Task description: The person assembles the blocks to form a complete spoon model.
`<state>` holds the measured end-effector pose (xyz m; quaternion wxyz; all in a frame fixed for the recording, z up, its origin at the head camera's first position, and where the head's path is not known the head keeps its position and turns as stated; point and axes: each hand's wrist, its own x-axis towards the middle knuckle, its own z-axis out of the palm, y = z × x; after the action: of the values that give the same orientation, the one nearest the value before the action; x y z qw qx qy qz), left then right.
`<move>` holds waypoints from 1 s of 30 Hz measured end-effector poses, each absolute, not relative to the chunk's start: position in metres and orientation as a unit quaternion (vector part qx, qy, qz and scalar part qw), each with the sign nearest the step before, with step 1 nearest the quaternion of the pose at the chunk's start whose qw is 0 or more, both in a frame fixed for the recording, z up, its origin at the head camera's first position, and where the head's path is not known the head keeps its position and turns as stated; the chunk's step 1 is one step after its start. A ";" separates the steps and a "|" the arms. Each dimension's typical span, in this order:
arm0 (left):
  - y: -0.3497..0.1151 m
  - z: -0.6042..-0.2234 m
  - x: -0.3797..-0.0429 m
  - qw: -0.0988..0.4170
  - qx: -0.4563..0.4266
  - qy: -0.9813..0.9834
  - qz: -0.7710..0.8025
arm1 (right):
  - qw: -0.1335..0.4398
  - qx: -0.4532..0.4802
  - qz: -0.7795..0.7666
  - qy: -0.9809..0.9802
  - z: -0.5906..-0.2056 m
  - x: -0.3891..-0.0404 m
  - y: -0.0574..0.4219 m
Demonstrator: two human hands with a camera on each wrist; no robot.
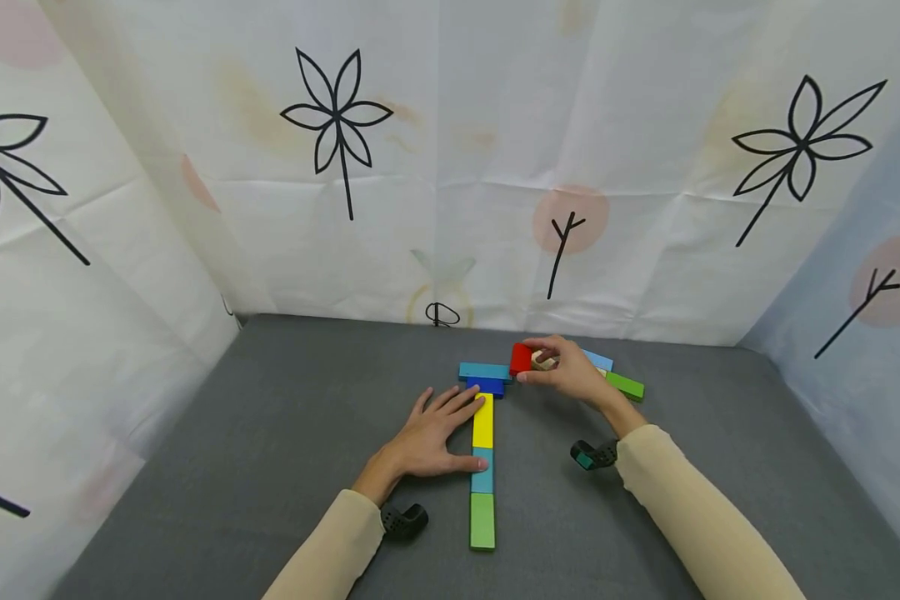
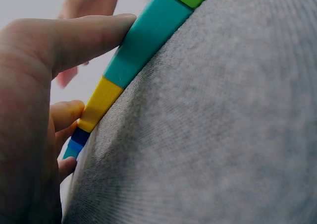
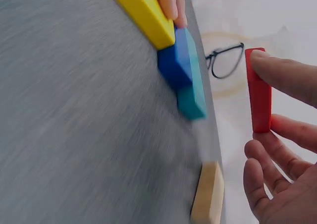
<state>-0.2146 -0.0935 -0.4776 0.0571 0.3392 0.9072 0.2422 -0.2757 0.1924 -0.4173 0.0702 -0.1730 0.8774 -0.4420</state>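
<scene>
My right hand (image 1: 570, 372) pinches a red block (image 3: 260, 100) between thumb and fingers, held above the table in the right wrist view. My left hand (image 1: 429, 437) has its fingers spread beside a line of blocks. Its thumb touches the teal block (image 1: 482, 471), and its index finger is at the yellow block (image 1: 483, 423). Nearest me in that line lies a light green block (image 1: 482, 521). Past the yellow one, a dark blue block (image 1: 492, 387) lies crosswise, with a wider teal-blue block (image 1: 483, 372) behind it.
Behind my right hand lie a light blue block (image 1: 598, 360) and a green block (image 1: 625, 386), partly hidden. A plain wooden block (image 3: 208, 194) lies on the grey table (image 1: 285, 467). White cloth walls (image 1: 450, 150) with drawn plants stand around the table's far and side edges.
</scene>
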 end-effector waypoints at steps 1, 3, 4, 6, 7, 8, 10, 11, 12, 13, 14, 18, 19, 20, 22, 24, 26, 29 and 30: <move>-0.094 -0.477 -0.215 0.057 0.339 0.907 0.243 | 0.073 -0.176 -0.442 0.877 -0.417 -0.281 0.185; -0.094 -0.477 -0.215 0.057 0.339 0.907 0.243 | 0.080 -0.184 -0.440 0.875 -0.415 -0.291 0.171; -0.094 -0.477 -0.215 0.057 0.339 0.907 0.244 | 0.084 -0.187 -0.437 0.876 -0.415 -0.295 0.164; -0.094 -0.478 -0.215 0.055 0.339 0.907 0.243 | 0.091 -0.192 -0.433 0.876 -0.416 -0.303 0.150; -0.095 -0.478 -0.215 0.054 0.340 0.907 0.242 | 0.097 -0.193 -0.432 0.876 -0.416 -0.306 0.144; -0.095 -0.478 -0.215 0.053 0.340 0.908 0.241 | 0.101 -0.192 -0.428 0.877 -0.417 -0.309 0.138; -0.095 -0.479 -0.215 0.050 0.339 0.908 0.239 | 0.108 -0.189 -0.422 0.880 -0.420 -0.314 0.128; -0.095 -0.479 -0.215 0.050 0.339 0.909 0.238 | 0.107 -0.189 -0.416 0.883 -0.421 -0.317 0.123; -0.095 -0.479 -0.215 0.050 0.339 0.909 0.237 | 0.108 -0.187 -0.411 0.886 -0.423 -0.319 0.120; -0.095 -0.479 -0.215 0.050 0.338 0.909 0.237 | 0.107 -0.184 -0.403 0.890 -0.425 -0.321 0.116; -0.094 -0.479 -0.215 0.050 0.337 0.910 0.237 | 0.105 -0.180 -0.397 0.894 -0.426 -0.323 0.114; -0.093 -0.478 -0.215 0.052 0.336 0.910 0.236 | 0.102 -0.158 -0.393 0.900 -0.434 -0.328 0.107; -0.093 -0.478 -0.215 0.053 0.336 0.910 0.236 | 0.101 -0.151 -0.392 0.902 -0.436 -0.328 0.106; -0.092 -0.478 -0.215 0.053 0.336 0.911 0.235 | 0.100 -0.144 -0.393 0.903 -0.438 -0.329 0.105; -0.092 -0.478 -0.215 0.053 0.335 0.911 0.236 | 0.099 -0.131 -0.390 0.906 -0.439 -0.330 0.102; -0.092 -0.478 -0.215 0.052 0.335 0.911 0.235 | 0.097 -0.122 -0.382 0.911 -0.440 -0.330 0.100; -0.093 -0.479 -0.215 0.050 0.336 0.911 0.235 | 0.095 -0.117 -0.376 0.915 -0.439 -0.330 0.098; -0.093 -0.479 -0.215 0.051 0.337 0.910 0.237 | 0.088 -0.114 -0.361 0.921 -0.439 -0.329 0.094; -0.093 -0.479 -0.215 0.051 0.337 0.910 0.237 | 0.086 -0.113 -0.356 0.924 -0.440 -0.329 0.093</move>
<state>-0.2153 -0.0934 -0.4787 0.0511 0.3370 0.9098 0.2370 -0.3290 0.0934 -0.4397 0.0856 -0.1126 0.9235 -0.3565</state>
